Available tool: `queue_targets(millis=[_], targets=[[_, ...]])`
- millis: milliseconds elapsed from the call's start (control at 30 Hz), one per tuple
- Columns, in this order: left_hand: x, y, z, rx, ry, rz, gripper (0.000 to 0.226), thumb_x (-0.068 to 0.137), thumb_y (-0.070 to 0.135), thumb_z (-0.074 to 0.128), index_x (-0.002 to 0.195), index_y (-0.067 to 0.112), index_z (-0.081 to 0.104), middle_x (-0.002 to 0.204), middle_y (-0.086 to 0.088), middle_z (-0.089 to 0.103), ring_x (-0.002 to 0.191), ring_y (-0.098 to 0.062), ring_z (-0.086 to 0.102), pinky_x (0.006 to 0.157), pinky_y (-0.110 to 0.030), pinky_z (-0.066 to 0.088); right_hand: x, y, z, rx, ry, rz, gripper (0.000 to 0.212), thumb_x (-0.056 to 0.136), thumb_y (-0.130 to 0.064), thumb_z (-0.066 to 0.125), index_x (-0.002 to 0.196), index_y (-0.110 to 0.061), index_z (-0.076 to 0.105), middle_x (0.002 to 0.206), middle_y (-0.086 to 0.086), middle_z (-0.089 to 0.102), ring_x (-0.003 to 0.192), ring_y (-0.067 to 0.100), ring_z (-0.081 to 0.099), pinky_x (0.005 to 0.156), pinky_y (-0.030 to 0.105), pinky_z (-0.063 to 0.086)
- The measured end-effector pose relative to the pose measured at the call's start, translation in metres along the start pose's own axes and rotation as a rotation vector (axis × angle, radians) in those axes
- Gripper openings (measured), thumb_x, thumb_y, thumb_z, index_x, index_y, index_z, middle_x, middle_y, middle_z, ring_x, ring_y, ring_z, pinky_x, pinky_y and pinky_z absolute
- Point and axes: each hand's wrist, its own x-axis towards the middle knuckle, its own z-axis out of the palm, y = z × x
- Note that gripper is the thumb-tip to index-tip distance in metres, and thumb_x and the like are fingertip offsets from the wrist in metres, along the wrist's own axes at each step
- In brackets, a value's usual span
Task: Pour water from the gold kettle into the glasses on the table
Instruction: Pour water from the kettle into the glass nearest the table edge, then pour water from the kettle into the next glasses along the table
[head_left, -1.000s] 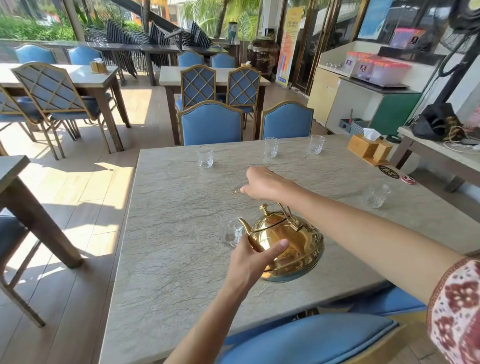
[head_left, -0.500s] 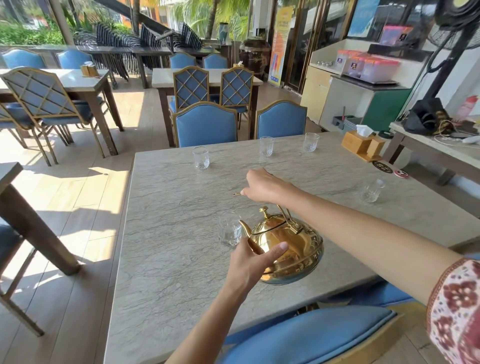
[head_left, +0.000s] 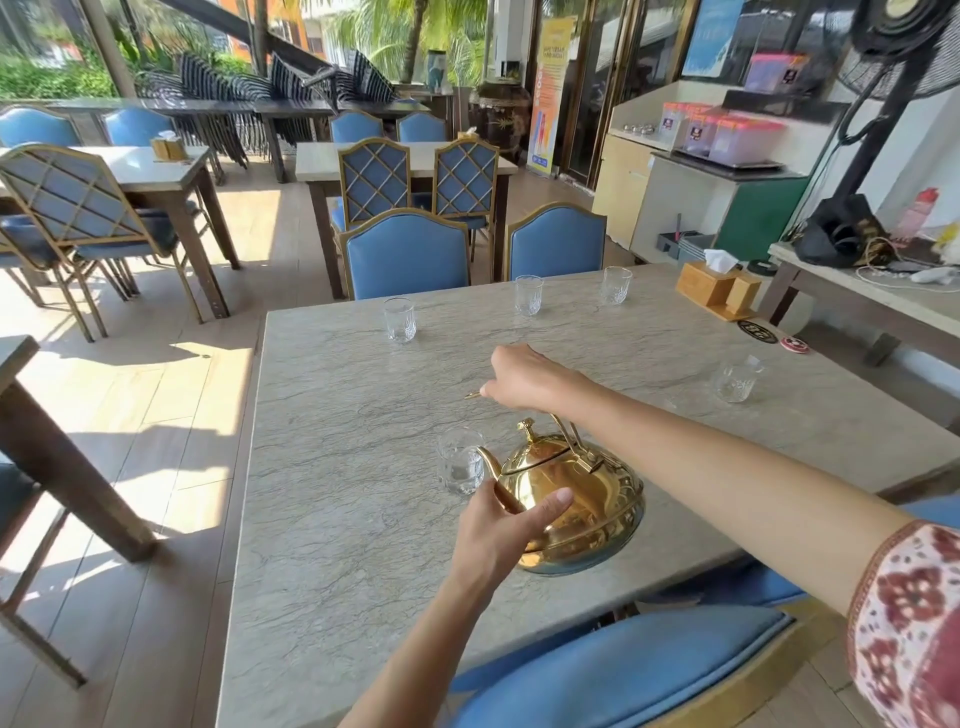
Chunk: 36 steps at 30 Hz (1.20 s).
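The gold kettle (head_left: 582, 499) stands near the front edge of the marble table (head_left: 332, 519), leaning left. Its spout touches the rim of a clear glass (head_left: 460, 462) right beside it. My right hand (head_left: 524, 379) is closed around the top of the kettle's raised handle. My left hand (head_left: 498, 525) cups the kettle's left side, thumb lying across the body. Three glasses stand along the far edge (head_left: 400, 319) (head_left: 528, 295) (head_left: 615, 285). Another glass (head_left: 735, 382) sits at the right side.
A wooden tissue box (head_left: 717, 288) and two round coasters (head_left: 757, 331) occupy the far right corner. Blue chairs (head_left: 408, 257) stand behind the table, and a blue seat (head_left: 623, 670) is just in front of me. Other tables and chairs fill the left.
The view has shifted slightly. Both hands and the kettle keep the same pose beside the near glass.
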Motion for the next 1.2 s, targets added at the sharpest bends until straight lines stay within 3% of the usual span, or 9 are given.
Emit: queue_targets(millis=[100, 267, 333, 433, 567, 767, 933, 1033, 1200], targets=[[0.001, -0.002, -0.003, 0.016, -0.004, -0.007, 0.063, 0.054, 0.062, 0.083, 0.091, 0.024, 0.049, 0.091, -0.01, 0.073, 0.081, -0.025, 0.077, 0.092, -0.047, 0.056, -0.002, -0.002, -0.002, 0.009, 0.0, 0.005, 0.03, 0.097, -0.02, 0.053, 0.07, -0.01, 0.044, 0.065, 0.0, 0.041, 0.051, 0.014, 0.038, 0.046, 0.026, 0.029], [0.008, -0.01, -0.002, 0.104, -0.002, 0.021, 0.058, 0.057, 0.06, 0.085, 0.081, 0.039, 0.036, 0.106, -0.017, 0.068, 0.097, -0.031, 0.07, 0.09, -0.046, 0.057, -0.009, 0.008, -0.001, 0.124, 0.019, 0.013, 0.025, 0.098, -0.025, 0.052, 0.078, -0.009, 0.047, 0.068, 0.0, 0.042, 0.052, 0.013, 0.039, 0.049, 0.027, 0.032], [0.009, -0.017, 0.002, 0.161, -0.009, 0.054, 0.06, 0.058, 0.055, 0.086, 0.092, 0.034, 0.041, 0.098, -0.009, 0.066, 0.091, -0.023, 0.067, 0.079, -0.035, 0.059, -0.017, 0.022, 0.006, 0.2, 0.058, 0.006, 0.037, 0.097, -0.026, 0.051, 0.065, -0.013, 0.04, 0.062, -0.001, 0.04, 0.048, 0.013, 0.036, 0.049, 0.027, 0.031], [0.008, -0.029, 0.009, 0.205, -0.018, 0.113, 0.09, 0.055, 0.05, 0.09, 0.125, 0.025, 0.039, 0.096, 0.007, 0.059, 0.081, -0.003, 0.059, 0.069, -0.016, 0.053, -0.032, 0.045, 0.025, 0.298, 0.146, 0.004, 0.044, 0.096, -0.03, 0.054, 0.059, -0.016, 0.035, 0.056, -0.003, 0.038, 0.044, 0.014, 0.032, 0.048, 0.026, 0.03], [0.021, -0.034, 0.033, 0.262, -0.01, 0.161, 0.11, 0.041, 0.07, 0.087, 0.133, 0.029, 0.044, 0.122, 0.004, 0.063, 0.105, -0.013, 0.066, 0.09, -0.035, 0.058, -0.045, 0.074, 0.022, 0.352, 0.264, 0.032, 0.041, 0.095, -0.031, 0.056, 0.061, -0.014, 0.041, 0.055, -0.002, 0.043, 0.046, 0.015, 0.036, 0.045, 0.027, 0.028], [0.051, 0.0, 0.093, 0.257, -0.077, 0.193, 0.103, 0.034, 0.079, 0.082, 0.12, 0.03, 0.053, 0.103, -0.002, 0.071, 0.091, -0.019, 0.069, 0.08, -0.038, 0.06, -0.047, 0.132, -0.028, 0.277, 0.332, 0.075, 0.044, 0.095, -0.033, 0.054, 0.059, -0.014, 0.036, 0.055, -0.002, 0.04, 0.047, 0.017, 0.035, 0.046, 0.027, 0.028], [0.067, 0.028, 0.153, 0.233, -0.148, 0.193, 0.09, 0.044, 0.07, 0.085, 0.116, 0.024, 0.057, 0.092, 0.001, 0.074, 0.08, -0.01, 0.069, 0.065, -0.019, 0.053, -0.042, 0.188, -0.06, 0.066, 0.342, 0.133, 0.044, 0.098, -0.036, 0.046, 0.061, -0.017, 0.034, 0.062, -0.003, 0.043, 0.06, 0.021, 0.044, 0.056, 0.03, 0.032], [0.078, 0.036, 0.188, 0.194, -0.176, 0.161, 0.077, 0.052, 0.054, 0.091, 0.113, 0.018, 0.06, 0.075, 0.011, 0.065, 0.064, 0.001, 0.059, 0.055, -0.008, 0.044, -0.034, 0.224, -0.068, -0.007, 0.304, 0.142, 0.043, 0.099, -0.036, 0.045, 0.062, -0.017, 0.034, 0.062, -0.002, 0.043, 0.059, 0.021, 0.044, 0.049, 0.029, 0.028], [0.098, 0.035, 0.235, 0.191, -0.175, 0.07, 0.08, 0.053, 0.056, 0.089, 0.114, 0.013, 0.061, 0.09, 0.001, 0.073, 0.081, -0.013, 0.069, 0.071, -0.024, 0.057, -0.009, 0.276, -0.067, -0.013, 0.178, 0.125, 0.042, 0.1, -0.032, 0.046, 0.063, -0.017, 0.034, 0.069, 0.002, 0.048, 0.067, 0.025, 0.049, 0.052, 0.03, 0.032]])
